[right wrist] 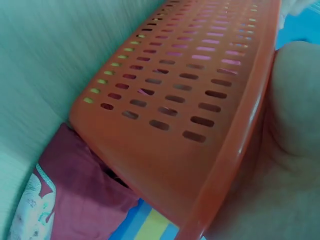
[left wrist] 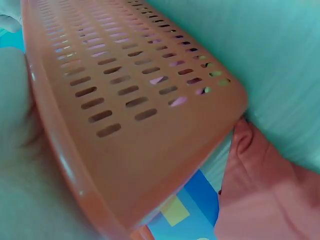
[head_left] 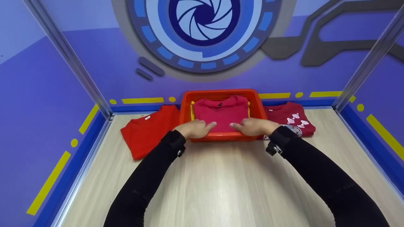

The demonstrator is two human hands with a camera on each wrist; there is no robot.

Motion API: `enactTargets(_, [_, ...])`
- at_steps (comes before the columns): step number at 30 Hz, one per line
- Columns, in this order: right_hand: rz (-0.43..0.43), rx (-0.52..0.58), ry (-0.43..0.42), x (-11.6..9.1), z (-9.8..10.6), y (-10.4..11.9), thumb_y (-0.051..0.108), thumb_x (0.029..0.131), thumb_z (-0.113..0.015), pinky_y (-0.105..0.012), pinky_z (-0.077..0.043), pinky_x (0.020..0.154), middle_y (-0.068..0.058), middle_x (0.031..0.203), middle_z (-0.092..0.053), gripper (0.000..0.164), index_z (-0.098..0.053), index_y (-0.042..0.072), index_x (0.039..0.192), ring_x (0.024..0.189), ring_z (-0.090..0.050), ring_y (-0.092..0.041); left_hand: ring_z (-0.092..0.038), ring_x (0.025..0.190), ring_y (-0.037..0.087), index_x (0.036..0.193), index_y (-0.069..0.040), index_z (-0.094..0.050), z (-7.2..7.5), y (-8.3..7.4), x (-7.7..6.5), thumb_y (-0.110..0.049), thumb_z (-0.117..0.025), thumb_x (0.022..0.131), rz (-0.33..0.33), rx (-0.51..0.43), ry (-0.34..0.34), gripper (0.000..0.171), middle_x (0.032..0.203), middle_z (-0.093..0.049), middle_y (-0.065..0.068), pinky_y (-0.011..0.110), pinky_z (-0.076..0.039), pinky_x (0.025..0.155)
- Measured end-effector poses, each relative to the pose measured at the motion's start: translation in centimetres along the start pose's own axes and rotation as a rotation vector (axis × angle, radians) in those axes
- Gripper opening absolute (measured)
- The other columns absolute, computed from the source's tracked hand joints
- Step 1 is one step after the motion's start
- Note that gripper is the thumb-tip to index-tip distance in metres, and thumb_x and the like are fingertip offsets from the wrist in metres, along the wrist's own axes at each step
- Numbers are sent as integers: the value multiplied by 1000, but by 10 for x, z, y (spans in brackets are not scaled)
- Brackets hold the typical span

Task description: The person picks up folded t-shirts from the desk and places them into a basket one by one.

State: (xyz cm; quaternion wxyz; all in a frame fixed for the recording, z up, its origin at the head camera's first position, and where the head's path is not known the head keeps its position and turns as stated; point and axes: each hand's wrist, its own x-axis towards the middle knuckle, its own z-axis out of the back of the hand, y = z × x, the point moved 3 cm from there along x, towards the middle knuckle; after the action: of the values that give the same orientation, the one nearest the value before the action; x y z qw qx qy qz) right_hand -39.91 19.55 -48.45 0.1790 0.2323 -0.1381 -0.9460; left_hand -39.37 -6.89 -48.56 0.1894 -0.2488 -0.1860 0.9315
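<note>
A folded crimson-pink T-shirt (head_left: pixel 221 115), collar toward the back, lies in an orange-red plastic basket (head_left: pixel 222 137) with slotted walls. My left hand (head_left: pixel 196 128) reaches over the front rim and holds the shirt's near left part, thumb on top. At the near right part, my right hand (head_left: pixel 255 126) grips it the same way, its thumb pointing at the other. The shirt and basket hide the remaining fingers. In the left wrist view, the basket's front wall (left wrist: pixel 150 150) stands beside the hand; the right wrist view shows its rim (right wrist: pixel 235 165) against the palm.
Yellow cloth (head_left: pixel 192 111) shows beneath the pink shirt. Left of the basket lies a folded red T-shirt (head_left: pixel 151 130); to the right, a dark red T-shirt (head_left: pixel 293 118) with a white print. A blue-purple panel wall (head_left: pixel 132 82) rises behind the wooden table (head_left: pixel 217 183).
</note>
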Motion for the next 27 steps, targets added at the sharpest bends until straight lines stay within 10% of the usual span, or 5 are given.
enactTargets(6, [172,7,-269,-16,2,12,40,115,-58,-35,-48,69,3,66,-48,43,-70,14,83,62,-54,-19,-53,65,18,88,-6,-69,-3,-3,-13,-50,-49,117,-174,25,-296,56,70,-55,2,35,-48,74])
enactTargets(12, [353,63,-557,-56,7,40,24,109,-70,-28,-50,64,5,67,-61,20,-84,10,105,58,-53,-8,-62,74,10,103,-18,-82,-4,-22,-43,-36,-64,113,-380,-27,-653,27,78,-68,-6,31,-57,78])
enactTargets(17, [452,79,-492,-80,-20,50,21,109,-70,-25,-53,65,5,74,-69,18,-84,12,102,62,-54,-3,-56,67,8,80,-16,-73,-24,-19,-67,-34,-64,113,-491,-53,-746,38,71,-62,-5,24,-50,67])
enactTargets(21, [426,91,-303,-92,-50,33,23,110,-70,-26,-55,71,7,83,-73,17,-85,15,106,70,-58,-4,-42,60,4,70,-18,-65,-47,14,-75,-38,-67,112,-422,-16,-731,47,62,-38,-10,21,-34,61])
enactTargets(27, [358,99,-293,-99,-75,3,18,108,-70,-38,-63,84,4,95,-82,18,-86,10,109,83,-69,-7,-63,69,14,104,-12,-87,-53,78,-72,-30,-71,108,-133,16,-714,25,75,-70,0,31,-53,70])
